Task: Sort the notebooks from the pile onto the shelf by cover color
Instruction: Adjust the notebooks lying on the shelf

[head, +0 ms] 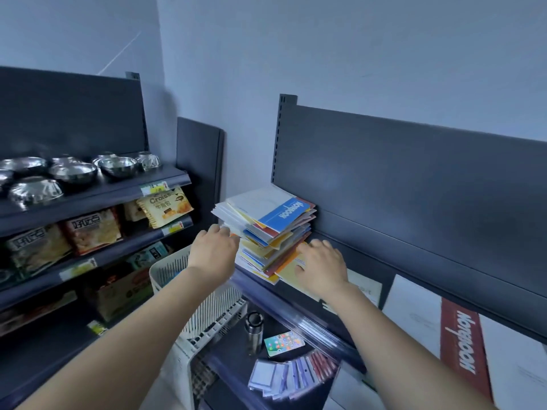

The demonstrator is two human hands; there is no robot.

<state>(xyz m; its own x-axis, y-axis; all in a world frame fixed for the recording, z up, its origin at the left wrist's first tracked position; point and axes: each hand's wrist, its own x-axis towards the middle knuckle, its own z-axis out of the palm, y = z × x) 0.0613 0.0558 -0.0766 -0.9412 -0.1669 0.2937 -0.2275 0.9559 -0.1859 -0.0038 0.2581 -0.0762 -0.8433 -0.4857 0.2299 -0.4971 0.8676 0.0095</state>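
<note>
A messy pile of notebooks (268, 229) with blue, yellow, red and white covers stands at the left end of the dark shelf (299, 309). The top one has a blue band. My left hand (213, 250) touches the pile's left edge about halfway up, fingers curled against the covers. My right hand (321, 266) rests at the pile's lower right side, fingers spread over a yellow notebook (288, 273) near the bottom. Farther right on the shelf lie a white notebook (411, 318) and one with a red band (460, 347).
A cream plastic basket (168, 270) sits below my left arm. The lower shelf holds a metal flask (254, 329), a phone (283, 343) and fanned-out sleeves (290, 377). At left, another rack carries steel bowls (74, 173) and snack packs (94, 232).
</note>
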